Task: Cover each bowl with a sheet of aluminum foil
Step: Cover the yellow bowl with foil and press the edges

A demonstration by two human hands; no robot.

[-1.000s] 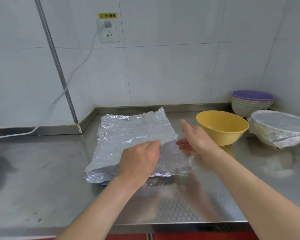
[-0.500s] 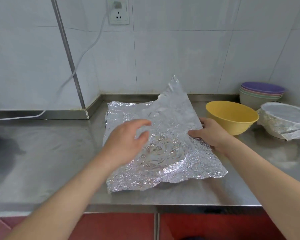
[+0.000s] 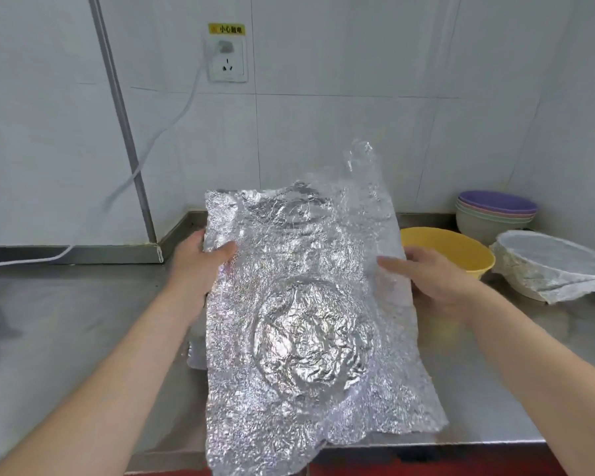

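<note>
Head view: hands, left (image 3: 200,269) and right (image 3: 437,283), grip foil (image 3: 306,304) above steel counter (image 3: 66,321), tiled walls (image 3: 358,63).

The left hand (image 3: 200,269) and right hand (image 3: 437,280) were bare; the left forearm (image 3: 117,372) and right forearm (image 3: 536,359), from the frame's lower corners, were unsleeved.

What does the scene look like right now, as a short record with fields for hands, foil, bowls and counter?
left hand: grips the left edge of the foil sheet
right hand: pinches the sheet's right edge
foil sheet: crinkled, lifted off the counter, round bowl imprints in it
yellow bowl: uncovered, on the counter behind the right hand
covered bowl: wrapped in foil, far right
stacked bowls: purple on top, uncovered, near the back wall
progress: one bowl covered; yellow bowl probably next
</note>
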